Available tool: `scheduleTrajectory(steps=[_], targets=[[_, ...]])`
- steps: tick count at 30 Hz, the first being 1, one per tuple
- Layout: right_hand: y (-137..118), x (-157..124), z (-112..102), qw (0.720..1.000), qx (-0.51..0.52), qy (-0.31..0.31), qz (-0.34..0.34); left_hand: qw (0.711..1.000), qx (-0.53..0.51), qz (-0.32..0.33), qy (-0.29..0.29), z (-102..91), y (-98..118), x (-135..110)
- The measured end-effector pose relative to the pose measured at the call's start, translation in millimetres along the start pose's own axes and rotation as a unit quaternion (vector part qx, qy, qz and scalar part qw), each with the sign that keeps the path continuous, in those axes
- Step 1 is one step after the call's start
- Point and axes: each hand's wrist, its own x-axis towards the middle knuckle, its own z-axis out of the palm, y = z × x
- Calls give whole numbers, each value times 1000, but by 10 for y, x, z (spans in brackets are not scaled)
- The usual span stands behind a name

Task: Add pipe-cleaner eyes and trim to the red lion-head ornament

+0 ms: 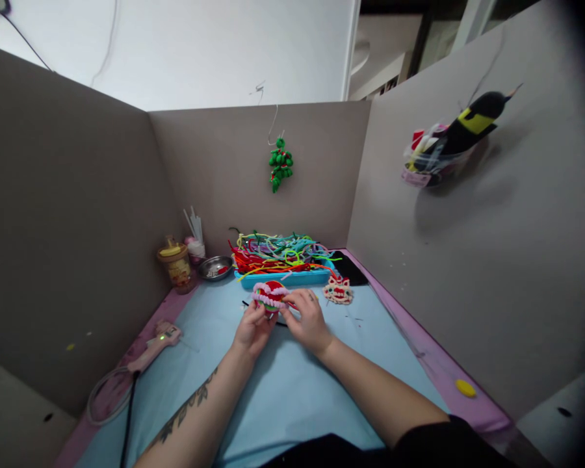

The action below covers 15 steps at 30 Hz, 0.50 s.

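A pink, red and green pipe-cleaner craft piece (pixel 272 297) is held up between my hands, just in front of the blue tray. My left hand (pixel 254 328) grips it from below and the left, thumb against its front. On its right side, the fingers of my right hand (pixel 306 317) are pinched on the edge. Part of the piece is hidden behind my fingers. A dark thin stick or wire shows on the cloth behind my hands. To the right lies a cream and red pipe-cleaner animal face (pixel 338 290).
A blue tray (pixel 292 279) full of coloured pipe cleaners stands at the back. Left are a metal bowl (pixel 216 268), a lidded cup (pixel 176 263) and a pink glue gun (pixel 156 346) with its cable. A black phone-like slab (pixel 351 268) lies right. Grey panels surround the table.
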Motion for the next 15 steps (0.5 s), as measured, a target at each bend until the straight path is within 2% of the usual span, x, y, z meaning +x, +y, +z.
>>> scheduleTrajectory(steps=[15], targets=[[-5, -4, 12, 1000, -27, 0, -8, 1000, 9, -3, -8, 27, 1, -17]])
